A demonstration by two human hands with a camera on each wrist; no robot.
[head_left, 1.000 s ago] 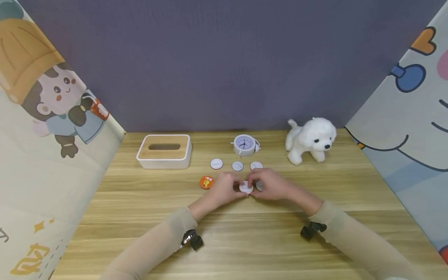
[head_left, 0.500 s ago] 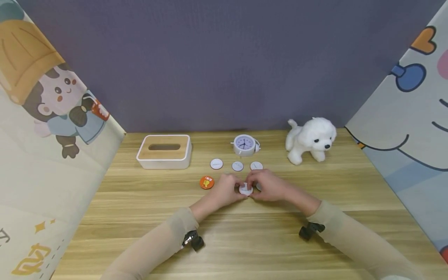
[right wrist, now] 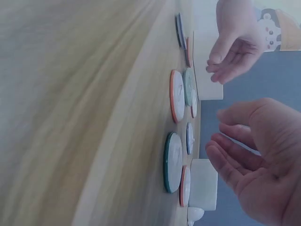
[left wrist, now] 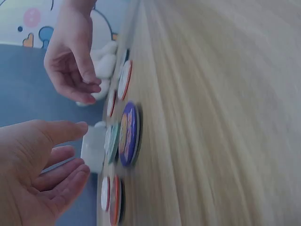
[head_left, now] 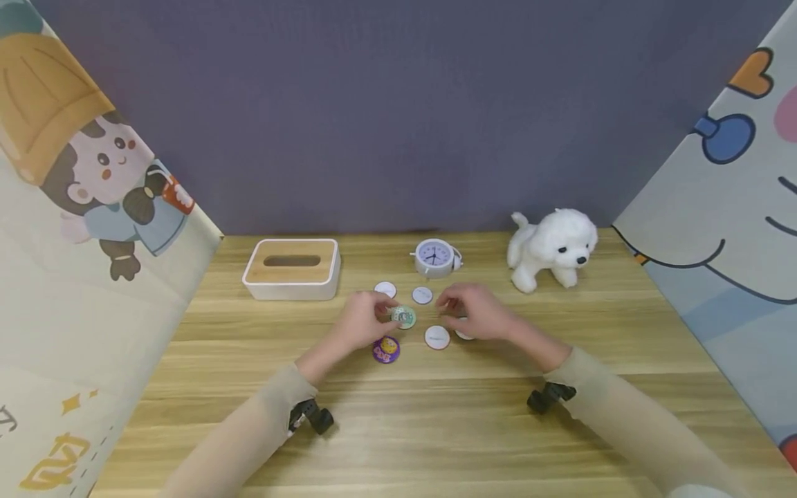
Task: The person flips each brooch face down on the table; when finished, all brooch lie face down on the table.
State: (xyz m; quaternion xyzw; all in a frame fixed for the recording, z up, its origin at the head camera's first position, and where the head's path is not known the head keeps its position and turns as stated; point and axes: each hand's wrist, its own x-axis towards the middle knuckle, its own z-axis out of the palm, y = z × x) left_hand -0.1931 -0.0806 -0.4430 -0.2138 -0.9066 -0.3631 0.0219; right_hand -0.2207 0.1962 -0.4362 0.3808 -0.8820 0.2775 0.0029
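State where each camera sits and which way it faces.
Head: worn there, looking forward and down at the table; left hand, right hand and both sleeves show.
Left wrist: worn there, looking past the left hand toward the right hand and plush dog.
Right wrist: worn there, looking past the right hand toward the left hand and tissue box.
Both wrist views share the green badge.

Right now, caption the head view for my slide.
Left hand and right hand hover over round badges, purple badge and green badge picture side up, alarm clock and plush dog behind.
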